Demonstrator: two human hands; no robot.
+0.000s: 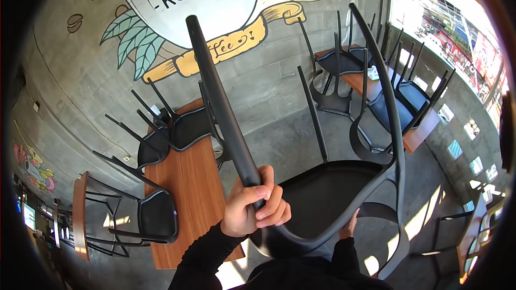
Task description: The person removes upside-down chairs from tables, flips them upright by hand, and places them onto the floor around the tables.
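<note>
A black chair [328,193] is held upside down in front of me, its legs pointing up and away. My left hand [253,207] is closed around one of its legs, near where the leg meets the seat. Lower and to the right, my right hand [349,226] grips the chair by the curved backrest side. Its fingertips are partly hidden by the chair frame. Just left of the chair stands a wooden table [191,182], which carries several upturned black chairs [157,212].
At the back right, another wooden table [371,87] bears more upturned chairs [395,107]. A painted concrete wall [290,83] closes off the far side. A small wooden table [80,215] stands at left, and another table edge [473,236] shows at right.
</note>
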